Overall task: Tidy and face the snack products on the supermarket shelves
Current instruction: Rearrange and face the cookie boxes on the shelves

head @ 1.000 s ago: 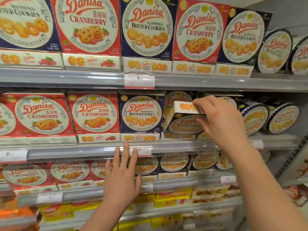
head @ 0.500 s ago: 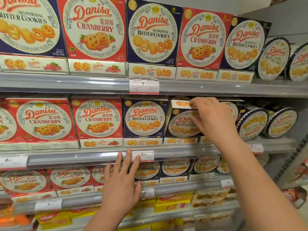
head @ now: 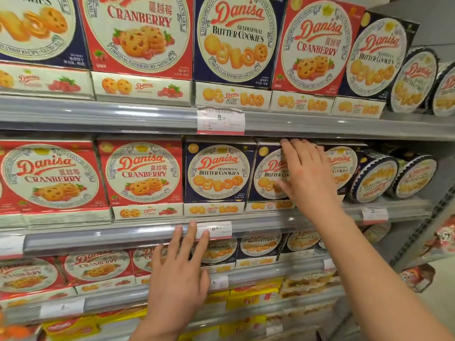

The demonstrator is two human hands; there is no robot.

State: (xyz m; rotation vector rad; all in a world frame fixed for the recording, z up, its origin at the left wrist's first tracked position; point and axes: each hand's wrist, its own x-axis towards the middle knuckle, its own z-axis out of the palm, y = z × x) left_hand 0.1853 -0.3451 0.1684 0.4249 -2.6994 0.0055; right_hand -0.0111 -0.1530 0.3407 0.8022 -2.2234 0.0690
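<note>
A navy Danisa butter cookies box (head: 267, 178) stands upright on the middle shelf, its front facing out, beside a matching navy box (head: 219, 174) on its left. My right hand (head: 305, 175) lies flat against the front of that box, fingers straight and reaching its top edge. My left hand (head: 179, 271) is lower, its straight fingers touching the middle shelf's front rail (head: 98, 238) next to a price tag (head: 214, 230). Red Danisa cranberry boxes (head: 144, 174) fill the shelf's left part.
Round Danisa tins (head: 374, 178) stand on edge at the right end of the middle shelf, and more tins (head: 413, 82) on the top shelf. Rows of red and navy boxes line the top and lower shelves. Yellow packs (head: 251, 295) sit below. A price tag (head: 220, 120) hangs on the upper rail.
My right hand brought the tilted navy box down, stood it upright on the middle shelf, and now lies flat on its front. The left hand stayed at the rail. The view moved closer.
</note>
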